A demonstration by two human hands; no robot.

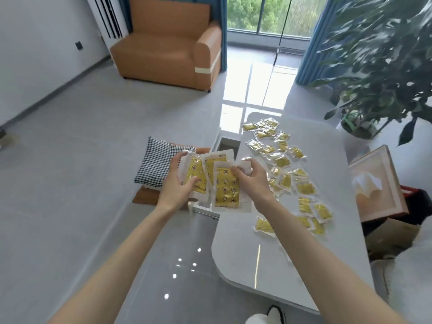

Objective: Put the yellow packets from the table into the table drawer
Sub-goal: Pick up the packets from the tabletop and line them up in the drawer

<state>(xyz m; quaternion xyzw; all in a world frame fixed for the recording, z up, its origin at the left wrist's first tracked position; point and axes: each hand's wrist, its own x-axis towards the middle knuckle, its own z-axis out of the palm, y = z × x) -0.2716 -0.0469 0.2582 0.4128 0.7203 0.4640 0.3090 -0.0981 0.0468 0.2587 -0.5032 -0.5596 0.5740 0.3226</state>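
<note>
My left hand (178,183) grips a fan of yellow packets (225,190) in clear wrappers, held over the open table drawer (225,143) at the table's left side. My right hand (251,178) pinches the nearest packet of that fan at its top right corner. Most of the drawer is hidden behind the packets and my hands. Several more yellow packets (284,160) lie scattered along the grey table (257,258), from its far end to beside my right forearm.
A black-and-white checked cushion (161,164) lies on a low stool left of the drawer. An orange armchair (168,43) stands at the back. A potted plant (383,66) and an open box (378,181) stand right of the table.
</note>
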